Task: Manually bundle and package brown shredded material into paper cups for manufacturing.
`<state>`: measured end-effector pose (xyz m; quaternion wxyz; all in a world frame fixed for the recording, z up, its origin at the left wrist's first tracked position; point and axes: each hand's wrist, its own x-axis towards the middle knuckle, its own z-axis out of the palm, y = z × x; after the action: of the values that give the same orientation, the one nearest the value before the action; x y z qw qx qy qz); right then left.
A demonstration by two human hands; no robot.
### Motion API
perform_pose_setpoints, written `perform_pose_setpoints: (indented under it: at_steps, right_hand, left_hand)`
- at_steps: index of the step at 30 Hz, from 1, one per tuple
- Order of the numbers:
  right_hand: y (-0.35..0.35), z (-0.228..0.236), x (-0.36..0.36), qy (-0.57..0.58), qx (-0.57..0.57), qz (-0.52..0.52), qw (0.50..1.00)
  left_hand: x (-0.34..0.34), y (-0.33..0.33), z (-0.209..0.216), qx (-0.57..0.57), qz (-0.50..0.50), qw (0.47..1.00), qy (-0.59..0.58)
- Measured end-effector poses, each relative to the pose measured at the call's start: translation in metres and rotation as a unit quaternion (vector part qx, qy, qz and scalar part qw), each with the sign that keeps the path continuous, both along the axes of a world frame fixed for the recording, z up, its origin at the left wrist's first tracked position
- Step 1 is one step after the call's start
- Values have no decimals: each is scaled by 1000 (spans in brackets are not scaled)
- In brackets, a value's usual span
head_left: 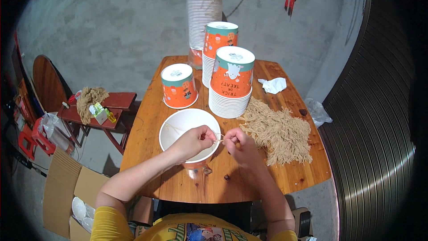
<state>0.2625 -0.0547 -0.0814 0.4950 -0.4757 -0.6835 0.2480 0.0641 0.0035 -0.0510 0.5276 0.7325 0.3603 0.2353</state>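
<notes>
A white-lined paper bucket stands upright in front of me on the wooden table, its mouth facing up. A thin beige cord runs across its inside from the far left wall toward the right rim. Over the bucket, my left hand pinches the cord near the right rim. Just right of that rim, my right hand pinches the cord too, and a small loop shows between the hands. Beside the right hand lies a heap of beige cut cords.
Upside-down stacks of orange and green buckets stand behind, with a single bucket to their left. A crumpled tissue lies at the right. Left are a red bench and an open cardboard box; a ribbed shutter stands right.
</notes>
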Motion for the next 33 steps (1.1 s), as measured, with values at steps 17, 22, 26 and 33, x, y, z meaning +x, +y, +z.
perform_pose_setpoints:
  at_steps: [17,22,26,33]
  right_hand:
    - [-3,20,-8,-223,112,-38,968]
    - [-3,11,7,-223,97,-21,970]
    - [-9,31,13,-166,55,-4,985]
    - [7,42,3,-245,186,93,947]
  left_hand:
    - [-5,-16,18,165,30,981,100]
    - [-14,-16,14,198,0,976,92]
    - [-25,-33,32,178,-89,964,177]
    - [-58,-39,38,358,-189,899,170]
